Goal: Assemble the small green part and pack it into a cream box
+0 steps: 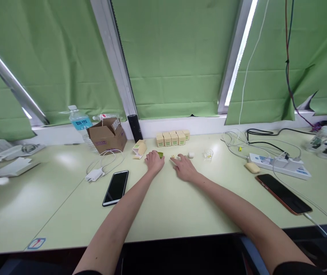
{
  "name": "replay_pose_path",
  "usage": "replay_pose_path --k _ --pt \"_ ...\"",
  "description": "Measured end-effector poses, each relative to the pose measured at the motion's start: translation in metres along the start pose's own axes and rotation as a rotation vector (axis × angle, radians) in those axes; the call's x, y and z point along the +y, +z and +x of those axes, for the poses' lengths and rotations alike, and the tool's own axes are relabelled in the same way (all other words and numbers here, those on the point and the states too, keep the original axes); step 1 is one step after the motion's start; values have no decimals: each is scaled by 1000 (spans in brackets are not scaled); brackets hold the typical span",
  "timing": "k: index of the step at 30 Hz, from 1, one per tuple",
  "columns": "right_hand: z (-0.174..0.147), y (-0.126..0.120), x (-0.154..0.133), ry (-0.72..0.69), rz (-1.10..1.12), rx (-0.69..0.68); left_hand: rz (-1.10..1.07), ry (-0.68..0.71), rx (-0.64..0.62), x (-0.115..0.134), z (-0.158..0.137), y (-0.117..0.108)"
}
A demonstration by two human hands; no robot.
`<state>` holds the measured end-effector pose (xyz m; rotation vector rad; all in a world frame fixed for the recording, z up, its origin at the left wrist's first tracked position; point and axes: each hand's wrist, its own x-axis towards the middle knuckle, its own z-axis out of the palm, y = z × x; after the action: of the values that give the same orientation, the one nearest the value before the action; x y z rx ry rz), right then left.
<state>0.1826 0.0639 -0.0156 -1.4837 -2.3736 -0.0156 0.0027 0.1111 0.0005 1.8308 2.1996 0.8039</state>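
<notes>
Bare forearms span a pale-green tabletop; a tiny yellow piece lies just beyond the nearer, loosely spread right hand, toward the left hand, which, grip unreadable, half-hides a small olive-green object.

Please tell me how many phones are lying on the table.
2: a white-rimmed phone beside the left forearm, and a second phone near the white power strip.
</notes>
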Motion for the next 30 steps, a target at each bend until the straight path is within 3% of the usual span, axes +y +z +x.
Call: replay_pose_path --k 6,13,15,19,21,25,30 --pt "24 8 -8 52 39 7 -191 137 -34 -15 -20 -7" --pt "13 7 -3 33 124 113 -405 273 -59 -14 -41 -10" --pt "6 6 0 60 225 194 -478 305 -63 -14 -48 -13" --pt "-12 1 5 187 627 418 -589 426 -61 -17 -64 -19" --pt "-19 -5 5 220 781 460 -620 488 -71 -18 -73 -20" --pt "-29 -25 -3 86 880 540 -651 543 -84 -14 -85 -22" --pt "-36 -39 -18 -143 688 617 -683 594 -28 -8 -93 -25"
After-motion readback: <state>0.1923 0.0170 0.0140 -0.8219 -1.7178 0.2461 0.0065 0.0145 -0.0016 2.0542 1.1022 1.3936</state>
